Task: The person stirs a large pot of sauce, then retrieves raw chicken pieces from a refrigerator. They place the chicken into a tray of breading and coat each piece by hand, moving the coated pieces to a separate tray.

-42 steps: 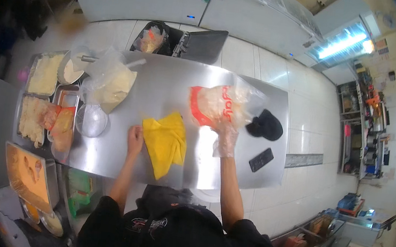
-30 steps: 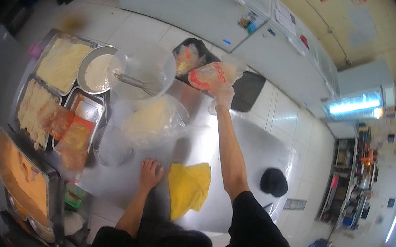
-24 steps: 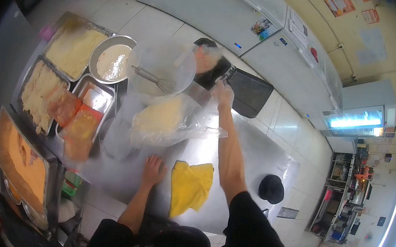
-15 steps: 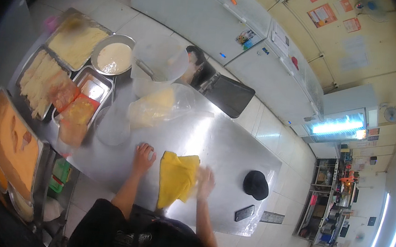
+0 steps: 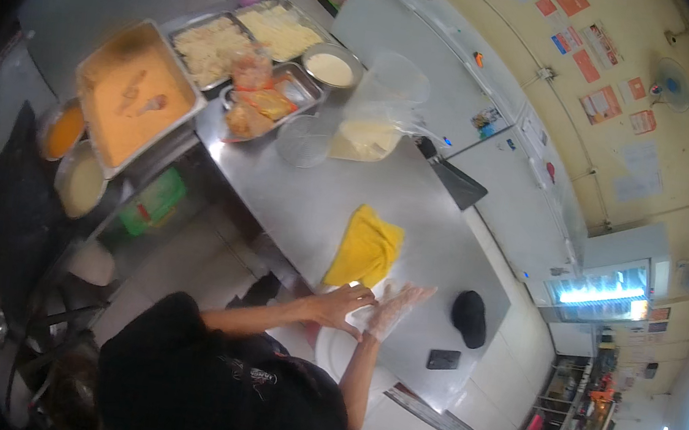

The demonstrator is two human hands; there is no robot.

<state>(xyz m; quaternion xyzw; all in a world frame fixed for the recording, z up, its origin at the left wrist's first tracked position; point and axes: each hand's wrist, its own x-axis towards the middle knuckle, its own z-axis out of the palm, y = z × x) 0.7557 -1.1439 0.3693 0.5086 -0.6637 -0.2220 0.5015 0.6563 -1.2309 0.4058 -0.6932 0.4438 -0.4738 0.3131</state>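
My right hand (image 5: 398, 308) has a thin, see-through plastic glove (image 5: 384, 322) on it, its fingers stretched out over the steel table near the front edge. From the left, my left hand (image 5: 348, 307) reaches across, thumb and fingers closed about the glove's cuff by the right wrist. Just beyond the hands lies a crumpled yellow cloth (image 5: 368, 247), touched by neither hand as far as I can see. To the right are a black cap (image 5: 469, 318) and a dark phone (image 5: 443, 360).
On the steel table (image 5: 295, 197), a clear bag of pale batter (image 5: 366, 139), a bowl of cream-coloured liquid (image 5: 330, 69) and trays of coated food stand at the far left. A deep tray of orange liquid (image 5: 132, 102) is nearer left. White chest freezers (image 5: 432, 42) stand behind.
My hands, apart on either side of the yellow cloth before, have come together nearer me at the right wrist. The view has turned, shifting the table's contents in the picture.
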